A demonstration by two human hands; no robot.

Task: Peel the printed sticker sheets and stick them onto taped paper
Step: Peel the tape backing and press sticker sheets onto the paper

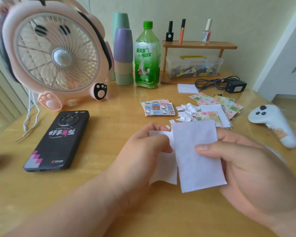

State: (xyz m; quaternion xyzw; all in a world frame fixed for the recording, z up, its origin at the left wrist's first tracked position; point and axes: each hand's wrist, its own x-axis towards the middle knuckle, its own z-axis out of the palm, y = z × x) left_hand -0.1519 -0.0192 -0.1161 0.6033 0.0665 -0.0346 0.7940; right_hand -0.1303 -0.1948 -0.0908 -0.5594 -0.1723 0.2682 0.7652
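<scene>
Fan, phone, green bottle.

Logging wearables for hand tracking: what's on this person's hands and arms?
Nothing clearly worn: the left hand and forearm and the right hand show no sleeve, glove, ring or watch. A faint arc at the right wrist is unclear.

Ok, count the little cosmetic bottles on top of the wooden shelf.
3, all upright on the brown wooden shelf: black bottle at left, slim orange tube beside it, pale pink white-capped bottle further right.
</scene>
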